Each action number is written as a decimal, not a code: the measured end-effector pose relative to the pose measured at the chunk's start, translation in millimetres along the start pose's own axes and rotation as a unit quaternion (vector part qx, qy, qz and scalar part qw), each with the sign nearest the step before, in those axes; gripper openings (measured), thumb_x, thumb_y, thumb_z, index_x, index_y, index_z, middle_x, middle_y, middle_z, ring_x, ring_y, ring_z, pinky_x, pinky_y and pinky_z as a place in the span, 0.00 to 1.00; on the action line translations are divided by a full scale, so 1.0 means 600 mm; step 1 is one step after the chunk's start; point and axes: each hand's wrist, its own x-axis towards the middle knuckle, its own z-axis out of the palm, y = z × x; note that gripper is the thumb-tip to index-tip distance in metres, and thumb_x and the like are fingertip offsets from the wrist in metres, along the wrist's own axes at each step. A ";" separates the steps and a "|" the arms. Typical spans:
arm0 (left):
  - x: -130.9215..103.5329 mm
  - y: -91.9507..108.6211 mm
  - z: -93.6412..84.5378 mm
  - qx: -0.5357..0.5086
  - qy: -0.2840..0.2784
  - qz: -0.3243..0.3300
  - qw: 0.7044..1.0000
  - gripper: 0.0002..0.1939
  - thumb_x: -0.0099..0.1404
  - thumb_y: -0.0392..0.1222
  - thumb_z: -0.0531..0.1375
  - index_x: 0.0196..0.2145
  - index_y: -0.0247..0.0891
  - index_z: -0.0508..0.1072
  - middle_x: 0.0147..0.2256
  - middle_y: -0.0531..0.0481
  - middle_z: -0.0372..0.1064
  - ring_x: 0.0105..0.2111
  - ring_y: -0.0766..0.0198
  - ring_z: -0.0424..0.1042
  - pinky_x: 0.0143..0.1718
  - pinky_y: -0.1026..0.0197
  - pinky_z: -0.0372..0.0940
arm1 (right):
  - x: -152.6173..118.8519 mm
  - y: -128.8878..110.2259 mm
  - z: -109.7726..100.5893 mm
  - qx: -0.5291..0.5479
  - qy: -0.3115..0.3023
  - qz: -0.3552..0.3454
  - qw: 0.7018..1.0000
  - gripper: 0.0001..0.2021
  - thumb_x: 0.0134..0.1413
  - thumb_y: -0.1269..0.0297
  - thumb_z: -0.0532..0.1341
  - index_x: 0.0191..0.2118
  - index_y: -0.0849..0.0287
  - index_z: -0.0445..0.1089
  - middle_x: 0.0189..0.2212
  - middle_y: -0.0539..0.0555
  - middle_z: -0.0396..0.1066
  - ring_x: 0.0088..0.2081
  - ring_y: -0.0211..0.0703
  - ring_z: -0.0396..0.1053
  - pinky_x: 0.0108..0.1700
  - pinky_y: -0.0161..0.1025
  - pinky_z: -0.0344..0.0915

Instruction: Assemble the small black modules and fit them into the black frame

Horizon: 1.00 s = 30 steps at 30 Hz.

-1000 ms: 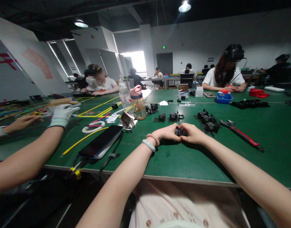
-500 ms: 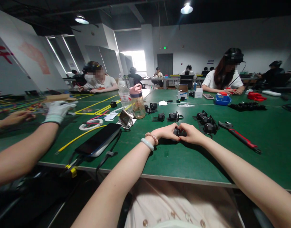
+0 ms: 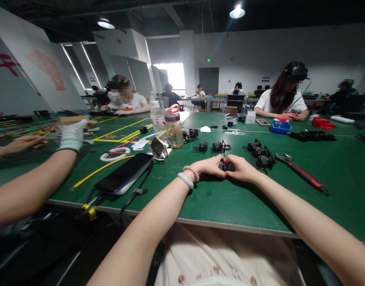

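Observation:
Just beyond the table's front edge, my left hand (image 3: 211,166) and my right hand (image 3: 241,168) meet, fingers closed around a small black part (image 3: 226,166). The fingers cover most of it, so its exact kind does not show. My left wrist wears a beaded bracelet and a pale bangle. Behind my hands stand two similar black plastic parts, one (image 3: 202,147) at the left and one (image 3: 218,146) to its right. Close to my right hand lies a cluster of several black parts (image 3: 263,161). A wrench (image 3: 303,174) with a red and black handle lies right of them.
On the green table (image 3: 182,198), a phone (image 3: 124,172) with cables lies left of my arms. A drink bottle (image 3: 173,131), a clear bottle (image 3: 157,119) and a blue bin (image 3: 280,126) stand farther back. At left, a co-worker's gloved hand (image 3: 71,135) and bare hand (image 3: 24,145) are near.
My hands stay in nearly the same place around the black part. The co-worker's gloved hand at left has turned, its fingers raised. The view has shifted very slightly.

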 end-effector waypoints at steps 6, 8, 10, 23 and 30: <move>0.002 -0.004 0.002 0.002 -0.003 -0.008 1.000 0.27 0.43 0.47 0.60 0.40 0.36 0.59 0.36 0.51 0.60 0.35 0.63 0.62 0.36 0.63 0.57 | 0.001 0.000 0.000 0.000 0.002 -0.009 1.000 0.10 0.37 0.69 0.59 0.31 0.61 0.60 0.28 0.50 0.61 0.29 0.36 0.59 0.30 0.33 0.55; 0.004 -0.006 0.003 -0.001 -0.001 -0.005 1.000 0.27 0.43 0.47 0.61 0.40 0.35 0.59 0.36 0.51 0.60 0.35 0.63 0.62 0.36 0.63 0.57 | 0.000 0.000 0.001 0.003 0.001 -0.010 1.000 0.10 0.37 0.70 0.59 0.31 0.61 0.60 0.28 0.50 0.61 0.30 0.37 0.59 0.31 0.33 0.55; 0.004 -0.006 0.003 -0.006 -0.001 -0.002 1.000 0.27 0.43 0.47 0.61 0.40 0.35 0.59 0.36 0.51 0.60 0.35 0.63 0.62 0.36 0.63 0.58 | 0.000 0.001 0.001 0.006 0.000 -0.008 1.000 0.10 0.37 0.70 0.59 0.31 0.61 0.60 0.28 0.50 0.62 0.30 0.37 0.59 0.31 0.33 0.56; 0.001 -0.002 0.003 -0.021 0.002 -0.003 1.000 0.26 0.43 0.46 0.61 0.40 0.35 0.59 0.36 0.51 0.60 0.36 0.63 0.62 0.36 0.62 0.58 | -0.001 0.002 0.000 0.025 -0.001 0.001 1.000 0.12 0.37 0.70 0.59 0.33 0.61 0.60 0.29 0.51 0.63 0.31 0.37 0.61 0.32 0.34 0.57; 0.004 -0.006 0.004 -0.031 0.005 -0.003 1.000 0.28 0.42 0.45 0.62 0.41 0.35 0.59 0.37 0.51 0.60 0.37 0.63 0.62 0.37 0.62 0.58 | -0.001 0.001 -0.001 0.029 -0.005 0.012 0.999 0.12 0.37 0.70 0.59 0.32 0.60 0.60 0.29 0.51 0.64 0.30 0.38 0.62 0.32 0.35 0.58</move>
